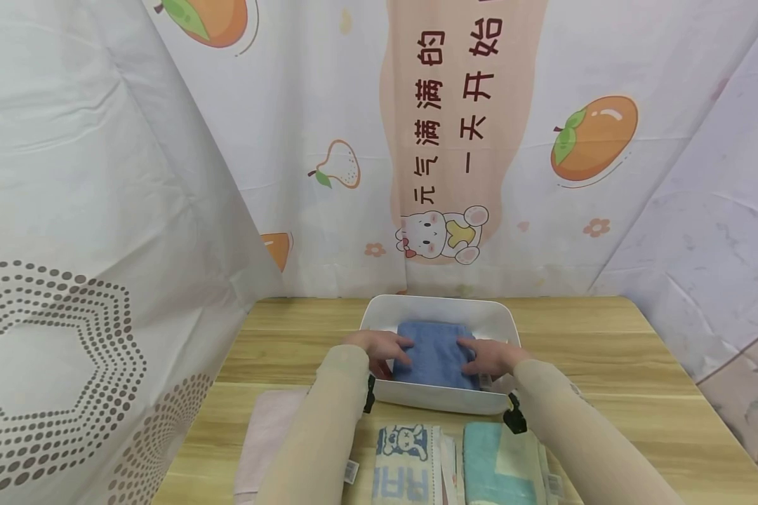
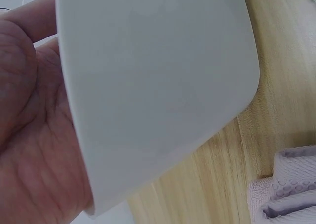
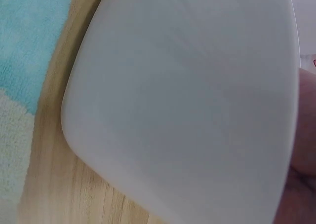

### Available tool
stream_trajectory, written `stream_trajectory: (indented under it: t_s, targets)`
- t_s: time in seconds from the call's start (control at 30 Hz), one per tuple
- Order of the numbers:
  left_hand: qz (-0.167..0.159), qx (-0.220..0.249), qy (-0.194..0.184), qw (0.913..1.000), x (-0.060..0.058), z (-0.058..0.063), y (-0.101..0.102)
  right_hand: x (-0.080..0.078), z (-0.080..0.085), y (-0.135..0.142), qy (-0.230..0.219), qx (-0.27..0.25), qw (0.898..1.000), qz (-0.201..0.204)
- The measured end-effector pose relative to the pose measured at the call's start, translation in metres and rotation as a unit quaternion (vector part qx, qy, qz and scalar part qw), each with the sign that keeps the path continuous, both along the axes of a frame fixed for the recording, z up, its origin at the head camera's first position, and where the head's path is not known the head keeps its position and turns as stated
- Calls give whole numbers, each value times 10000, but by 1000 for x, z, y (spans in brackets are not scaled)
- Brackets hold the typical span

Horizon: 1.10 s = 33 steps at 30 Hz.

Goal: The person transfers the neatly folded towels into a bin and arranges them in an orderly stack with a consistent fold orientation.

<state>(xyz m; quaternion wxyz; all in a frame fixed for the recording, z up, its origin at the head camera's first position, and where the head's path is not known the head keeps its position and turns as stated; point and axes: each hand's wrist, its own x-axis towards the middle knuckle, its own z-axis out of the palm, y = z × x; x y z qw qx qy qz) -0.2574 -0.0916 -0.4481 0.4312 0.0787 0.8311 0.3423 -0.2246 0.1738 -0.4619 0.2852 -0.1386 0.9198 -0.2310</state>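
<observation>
A folded blue towel [image 1: 436, 354] lies flat inside a white plastic bin [image 1: 442, 397] near the back of the table. My left hand [image 1: 387, 345] reaches over the front of the bin, its fingers extended to the towel's left edge. On the opposite side my right hand [image 1: 489, 356] touches the towel's right edge with extended fingers. Each wrist view is mostly filled by the bin's outer wall [image 2: 158, 86], which hides the fingertips and the towel. A bit of something red shows under my left hand.
In front of the bin lie a folded pink towel [image 1: 274, 421], a white and blue bear-patterned towel [image 1: 404, 466] and a teal and cream towel [image 1: 499, 459]. My forearms pass above this row. A printed curtain [image 1: 328, 231] hangs behind the wooden table [image 1: 594, 351].
</observation>
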Motion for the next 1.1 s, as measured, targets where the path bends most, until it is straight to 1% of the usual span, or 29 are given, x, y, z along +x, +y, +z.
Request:
stream_trajectory:
  t_s: [0.13,0.27,0.43,0.53,0.67,0.8,0.9,1.1]
  targets:
    - [-40,-31,6,10000,-1,-1,0,-1,-1,0,27,63,10000,26]
    - [0,-22,-44,10000,-2,-2,0,-1,-1,0,33,93,9999,38]
    - [-20,-38,-20,10000,-2,-3,0,-1,-2,1,-5,54,10000,19]
    - [27,-38,-38,10000,-2,-3,-1,0,-1,1,-30,26,10000,-30]
    - [169,5,-50,9998,-1,0,0,0,-1,1,-3,-12,10000,-70]
    - [281,20,28,9996,0,3,0,0,3,2,-3,-191,9996,-204]
    - [326,16,123,9994,1,7,0,2,8,2,15,-286,9991,-321]
    - [384,32,197,9991,4,16,-1,1,15,4,198,-307,9989,-291]
